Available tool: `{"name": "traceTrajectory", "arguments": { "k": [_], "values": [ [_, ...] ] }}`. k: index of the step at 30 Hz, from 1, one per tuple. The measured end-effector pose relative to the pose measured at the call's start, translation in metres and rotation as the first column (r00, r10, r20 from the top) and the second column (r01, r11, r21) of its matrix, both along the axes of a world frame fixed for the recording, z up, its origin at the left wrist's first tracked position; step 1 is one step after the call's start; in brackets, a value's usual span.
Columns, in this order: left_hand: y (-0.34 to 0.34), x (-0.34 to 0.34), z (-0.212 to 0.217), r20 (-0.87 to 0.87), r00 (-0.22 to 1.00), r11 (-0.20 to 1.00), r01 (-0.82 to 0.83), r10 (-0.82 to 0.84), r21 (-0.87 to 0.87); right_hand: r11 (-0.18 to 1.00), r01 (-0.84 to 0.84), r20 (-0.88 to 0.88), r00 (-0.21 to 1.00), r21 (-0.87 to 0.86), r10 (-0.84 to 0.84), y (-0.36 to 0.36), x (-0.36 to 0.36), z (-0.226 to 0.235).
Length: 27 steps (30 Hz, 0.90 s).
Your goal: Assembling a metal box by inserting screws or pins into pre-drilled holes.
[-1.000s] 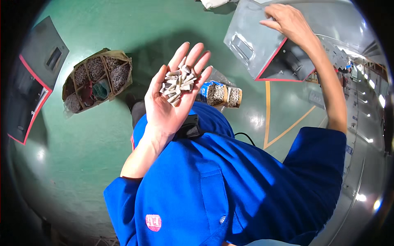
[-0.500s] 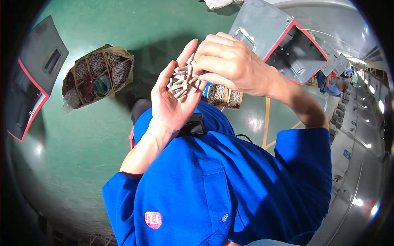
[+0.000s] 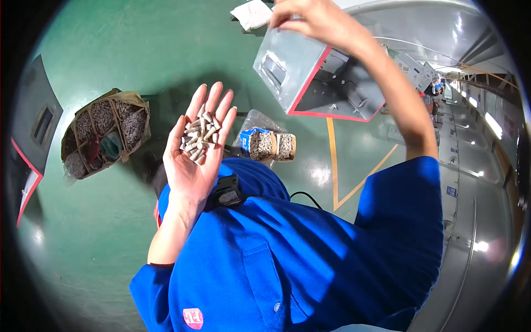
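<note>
Tapered pieces on flat left hand; right hand (grip unclear) at grey box; carton leftward.

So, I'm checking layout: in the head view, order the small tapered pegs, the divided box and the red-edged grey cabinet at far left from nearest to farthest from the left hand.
From the left hand:
1. Small tapered pegs: resting in its palm.
2. Divided box: to its left.
3. Red-edged grey cabinet: farther left, by the picture's rim.
</note>
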<state>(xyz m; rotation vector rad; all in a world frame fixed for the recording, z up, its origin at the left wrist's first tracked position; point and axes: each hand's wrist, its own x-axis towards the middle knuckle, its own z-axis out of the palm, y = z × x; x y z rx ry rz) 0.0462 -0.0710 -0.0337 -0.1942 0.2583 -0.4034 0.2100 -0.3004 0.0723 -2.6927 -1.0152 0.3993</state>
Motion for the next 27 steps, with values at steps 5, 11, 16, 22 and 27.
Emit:
{"name": "traceTrajectory", "arguments": {
  "k": [5,11,16,22,27],
  "values": [
    [0.005,-0.004,-0.006,-0.031,0.999,0.998,-0.008,0.006,-0.056,0.887,0.201,-0.140,0.950,-0.415,-0.280,-0.056,0.062,-0.023],
    [0.011,-0.006,-0.010,-0.012,0.998,0.998,-0.058,0.058,0.037,0.760,-0.314,-0.236,0.948,-0.569,0.215,-0.042,0.076,-0.043],
    [0.010,-0.006,-0.008,-0.014,0.997,0.997,-0.070,0.071,0.036,0.685,-0.372,-0.254,0.928,-0.626,0.272,-0.029,0.071,-0.044],
    [0.010,-0.007,-0.008,-0.011,0.997,0.996,-0.082,0.082,0.035,0.771,-0.227,-0.130,0.974,-0.596,0.186,-0.013,0.057,-0.042],
    [0.009,-0.006,-0.009,-0.016,0.998,0.998,-0.053,0.053,0.027,0.760,-0.405,-0.135,0.909,-0.509,0.394,-0.016,0.058,-0.063]
  ]
}}
